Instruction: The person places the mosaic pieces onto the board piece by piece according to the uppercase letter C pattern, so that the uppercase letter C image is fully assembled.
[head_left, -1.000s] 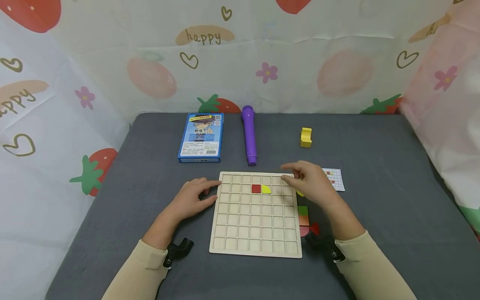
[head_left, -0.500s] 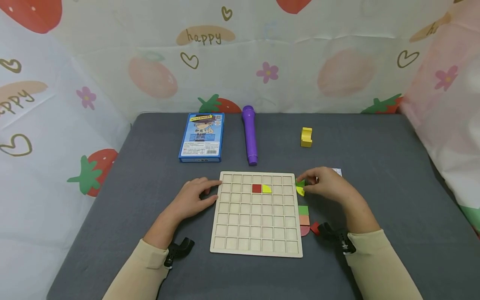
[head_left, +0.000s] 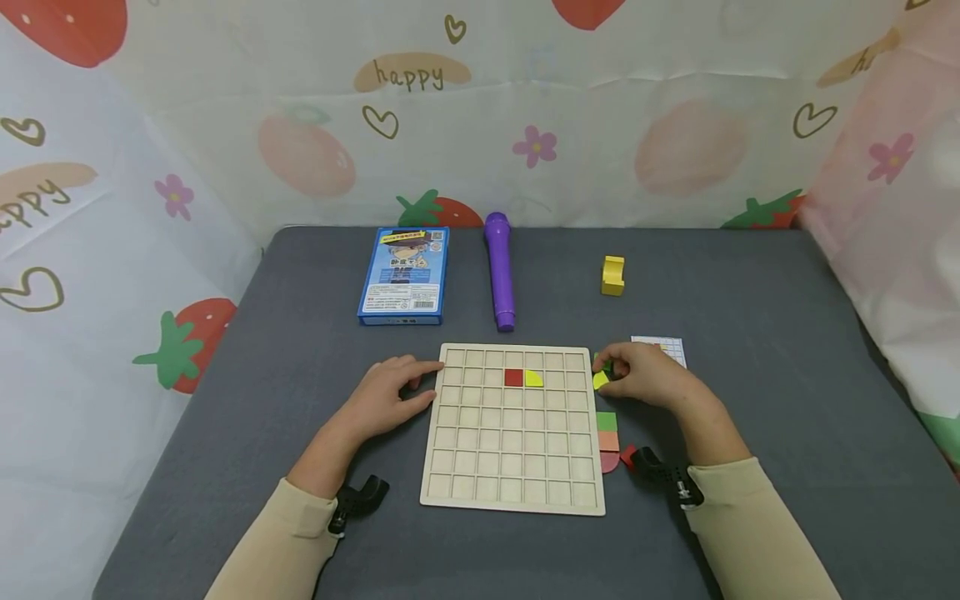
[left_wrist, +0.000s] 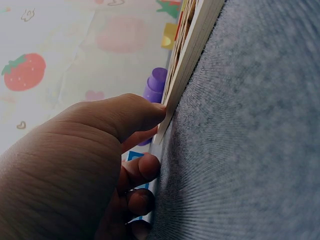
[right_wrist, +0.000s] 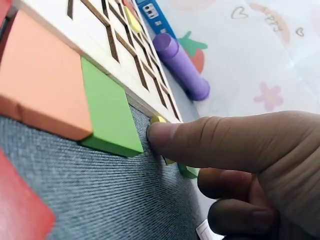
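Observation:
A wooden grid board lies flat at the centre in the head view. In its second row sit a red square tile and a yellow quarter-round tile, side by side. My left hand rests at the board's left edge, thumb and index fingertips touching it. Just off the upper right edge, my right hand pinches another yellow tile between thumb and index finger. The thumb covers much of that tile in the right wrist view, where a green tile lies just beyond.
Along the board's right side lie a green tile, an orange tile, a pink rounded tile and a red piece. Farther back are a blue box, purple microphone, yellow block and printed card.
My right hand has moved from over the board's upper right corner to the tiles beside it, and its thumb and finger now close on the yellow tile. The left hand stays put.

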